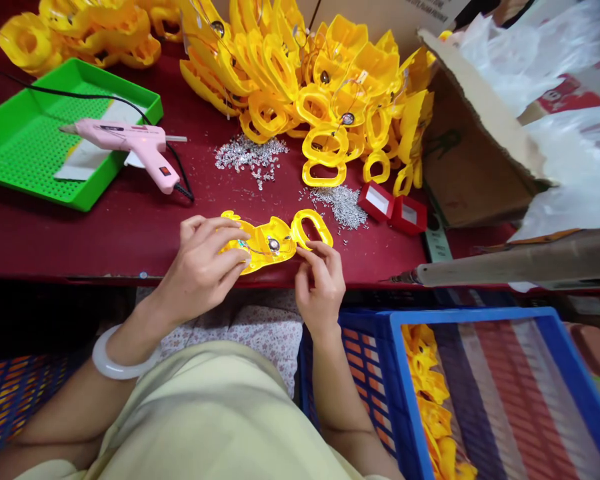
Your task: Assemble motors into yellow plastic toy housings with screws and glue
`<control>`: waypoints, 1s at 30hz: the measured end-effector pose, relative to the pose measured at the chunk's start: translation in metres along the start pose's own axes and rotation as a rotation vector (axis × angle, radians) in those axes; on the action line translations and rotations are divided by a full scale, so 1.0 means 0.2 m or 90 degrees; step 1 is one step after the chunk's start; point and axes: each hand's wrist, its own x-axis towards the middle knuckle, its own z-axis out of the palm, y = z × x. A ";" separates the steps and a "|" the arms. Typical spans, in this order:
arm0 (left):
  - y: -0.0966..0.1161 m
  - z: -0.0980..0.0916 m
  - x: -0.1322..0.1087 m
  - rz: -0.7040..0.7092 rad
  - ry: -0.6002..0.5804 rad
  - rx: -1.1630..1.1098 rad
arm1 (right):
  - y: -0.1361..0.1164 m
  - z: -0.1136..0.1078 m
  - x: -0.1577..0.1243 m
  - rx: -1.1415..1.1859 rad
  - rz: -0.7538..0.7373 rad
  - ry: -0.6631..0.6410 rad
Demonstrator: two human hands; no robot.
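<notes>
A yellow plastic toy shell (pixel 283 245), open side up, is at the table's front edge. Inside it are a round metal-rimmed speaker (pixel 274 245), thin wires and a small green part; an oval loop forms its right end. My left hand (pixel 205 257) grips the left end, thumb at the near edge and fingers over the top, covering part of it. My right hand (pixel 321 283) is closed at the near right edge beside the loop, thumb and forefinger pinching there. Whether a wire or screw is between those fingertips is too small to tell.
Behind are piles of small clear pieces (pixel 250 157) and screws (pixel 345 207), red boxes (pixel 409 213) and heaped yellow shells (pixel 325 87). A pink glue gun (pixel 125 139) rests across a green tray (pixel 93 193). A blue crate (pixel 395 327) stands below right; cardboard (pixel 475 140) borders the right.
</notes>
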 end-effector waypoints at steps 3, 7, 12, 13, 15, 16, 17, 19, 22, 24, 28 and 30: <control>-0.05 -0.06 0.00 -0.007 -0.037 -0.101 | -0.01 0.01 -0.02 -0.009 0.030 0.029; -0.12 -0.09 0.05 -0.102 0.020 -0.115 | -0.04 0.03 -0.05 -0.021 0.054 0.052; -0.17 -0.03 0.11 -0.239 -0.098 0.023 | -0.08 0.01 -0.11 -0.004 0.137 0.059; -0.17 -0.01 0.10 -0.263 -0.115 0.016 | -0.09 0.01 -0.13 0.032 0.185 0.037; -0.16 0.01 0.09 -0.302 -0.100 -0.012 | -0.12 0.01 -0.16 0.140 0.307 -0.026; -0.15 0.02 0.07 -0.314 -0.076 -0.030 | -0.14 0.01 -0.18 0.202 0.367 -0.058; -0.14 0.03 0.06 -0.319 -0.048 -0.046 | -0.16 0.01 -0.19 0.257 0.416 -0.084; -0.12 0.05 0.02 -0.316 0.013 -0.072 | -0.20 0.02 -0.20 0.335 0.473 -0.115; -0.05 0.08 -0.05 -0.302 0.104 -0.100 | -0.26 0.03 -0.19 0.362 0.491 -0.119; 0.01 0.11 -0.10 -0.311 0.162 -0.117 | -0.29 0.02 -0.18 0.330 0.467 -0.104; 0.17 0.12 -0.22 -0.288 0.233 -0.136 | -0.29 -0.01 -0.13 0.243 0.355 -0.080; 0.22 0.11 -0.28 -0.220 0.226 -0.126 | -0.25 -0.03 -0.09 0.230 0.297 -0.090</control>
